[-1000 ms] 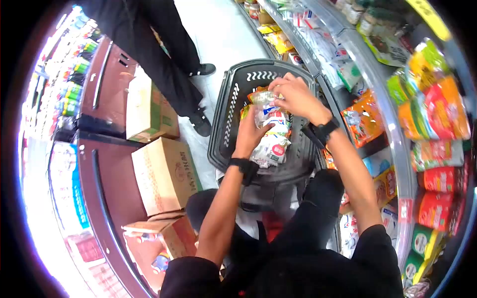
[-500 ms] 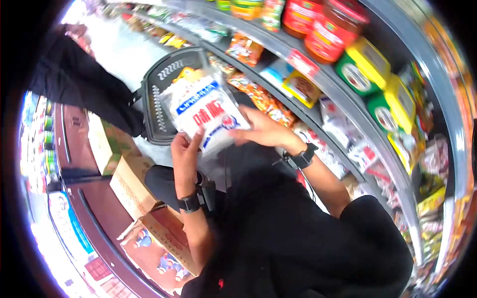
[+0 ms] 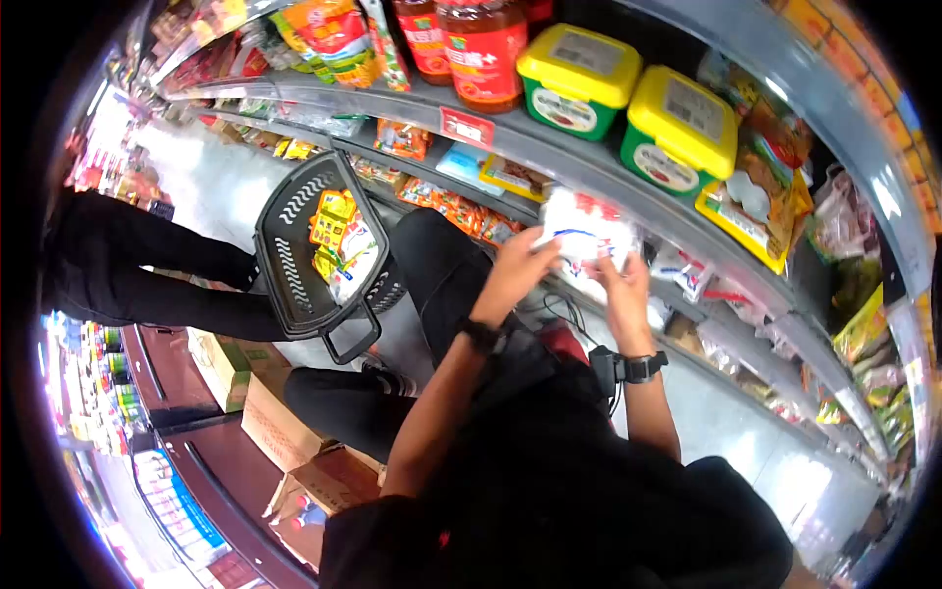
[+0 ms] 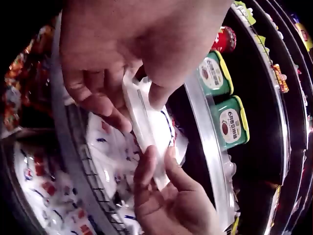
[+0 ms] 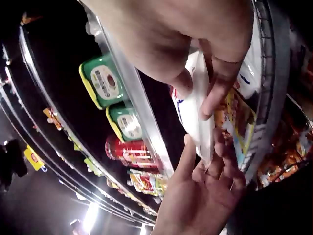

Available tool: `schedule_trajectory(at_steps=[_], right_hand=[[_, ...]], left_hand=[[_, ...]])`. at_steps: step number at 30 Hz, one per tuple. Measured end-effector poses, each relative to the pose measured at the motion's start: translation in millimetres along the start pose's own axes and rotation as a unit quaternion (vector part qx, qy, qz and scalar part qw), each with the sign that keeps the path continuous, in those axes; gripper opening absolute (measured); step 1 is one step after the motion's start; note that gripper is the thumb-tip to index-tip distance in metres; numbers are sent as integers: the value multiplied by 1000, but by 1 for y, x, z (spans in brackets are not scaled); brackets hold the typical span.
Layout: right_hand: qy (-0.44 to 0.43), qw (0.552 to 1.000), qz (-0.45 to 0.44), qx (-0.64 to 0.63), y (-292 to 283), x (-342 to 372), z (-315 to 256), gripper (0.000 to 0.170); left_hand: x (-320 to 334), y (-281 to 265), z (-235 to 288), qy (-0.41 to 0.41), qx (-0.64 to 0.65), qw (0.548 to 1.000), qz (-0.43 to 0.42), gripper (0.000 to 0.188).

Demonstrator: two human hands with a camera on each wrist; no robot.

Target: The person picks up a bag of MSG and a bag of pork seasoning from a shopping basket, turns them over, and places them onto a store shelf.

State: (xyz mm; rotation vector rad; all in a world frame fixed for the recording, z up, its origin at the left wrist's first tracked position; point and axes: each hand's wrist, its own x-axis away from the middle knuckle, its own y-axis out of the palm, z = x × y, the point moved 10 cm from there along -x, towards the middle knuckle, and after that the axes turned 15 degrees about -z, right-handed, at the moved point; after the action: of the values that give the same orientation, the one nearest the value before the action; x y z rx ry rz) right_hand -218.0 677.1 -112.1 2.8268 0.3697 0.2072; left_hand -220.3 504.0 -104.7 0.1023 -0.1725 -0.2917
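Observation:
Both hands hold a flat white plastic packet (image 3: 586, 228) with red and blue print in front of the lower shelf. At its left side, my left hand (image 3: 515, 278) pinches it between thumb and fingers. My right hand (image 3: 629, 306) pinches the near right part. Seen from the left wrist, the packet (image 4: 149, 128) is edge-on, with a hand at each end; the right wrist view shows its white edge (image 5: 199, 110) likewise. Similar white packets (image 4: 105, 156) lie on the shelf below.
A black basket (image 3: 275, 265) with yellow and white packets stands to the left, beside another person's legs (image 3: 147, 265). Above the hands, a shelf holds yellow-lidded green tubs (image 3: 579, 83) and red-labelled jars (image 3: 481, 59). Cardboard boxes (image 3: 280, 417) stand at lower left.
The hands were over the basket at first, then held the white packet beside it. Now the packet is farther right, at the shelf, and the head view has turned toward the shelves.

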Motion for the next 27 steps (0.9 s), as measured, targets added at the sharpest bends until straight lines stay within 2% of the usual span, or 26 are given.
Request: schedule_trajectory(at_steps=[1, 2, 3, 4, 5, 6, 7, 9, 11, 15, 19, 21, 24, 25, 26, 27], right_hand=[[-19, 1000, 19, 14, -24, -11, 3, 33], [-46, 991, 55, 109, -45, -19, -11, 34], [-68, 984, 84, 145, -70, -28, -20, 34], [-84, 977, 107, 166, -94, -38, -27, 33], [-94, 969, 133, 186, -122, -47, -32, 33], [-100, 961, 158, 205, -150, -57, -38, 32], [-101, 953, 177, 226, -176, -66, -42, 32], [-91, 938, 211, 261, -217, -83, -45, 31], [-68, 922, 235, 299, -246, -95, -43, 30], [-19, 889, 266, 374, -270, -105, -34, 28], [14, 846, 287, 450, -267, -100, -28, 27], [22, 818, 298, 491, -256, -95, -26, 27], [14, 774, 316, 548, -227, -82, -23, 26], [2, 765, 310, 564, -208, -76, -22, 26], [-23, 774, 286, 565, -182, -74, -17, 26], [-63, 801, 249, 541, -156, -74, -10, 26]], left_hand=[[-25, 11, 11, 15, -2, 1000, -26, 25], [-44, 20, 16, 38, 74, 996, -25, 23], [-60, 29, 15, 12, 112, 993, -36, 36], [-66, 41, 31, 33, 119, 991, -58, 34], [-72, 45, 30, 10, 111, 992, -51, 33], [-75, 47, 32, 55, 109, 991, -57, 30], [-71, 51, 37, 71, 109, 989, -67, 34], [-45, 47, 40, 53, 135, 988, -60, 38], [-27, 30, 16, 40, 113, 988, -96, 42], [47, -39, 13, 72, 61, 996, -2, 35], [126, -101, 21, 38, 119, 982, 139, 32], [172, -122, 37, 61, 127, 969, 204, 36], [247, -158, 47, 128, 152, 923, 328, 40], [280, -173, 47, 162, 172, 889, 392, 44], [320, -188, 55, 204, 165, 845, 467, 39], [364, -202, 80, 222, 75, 824, 516, 32]])
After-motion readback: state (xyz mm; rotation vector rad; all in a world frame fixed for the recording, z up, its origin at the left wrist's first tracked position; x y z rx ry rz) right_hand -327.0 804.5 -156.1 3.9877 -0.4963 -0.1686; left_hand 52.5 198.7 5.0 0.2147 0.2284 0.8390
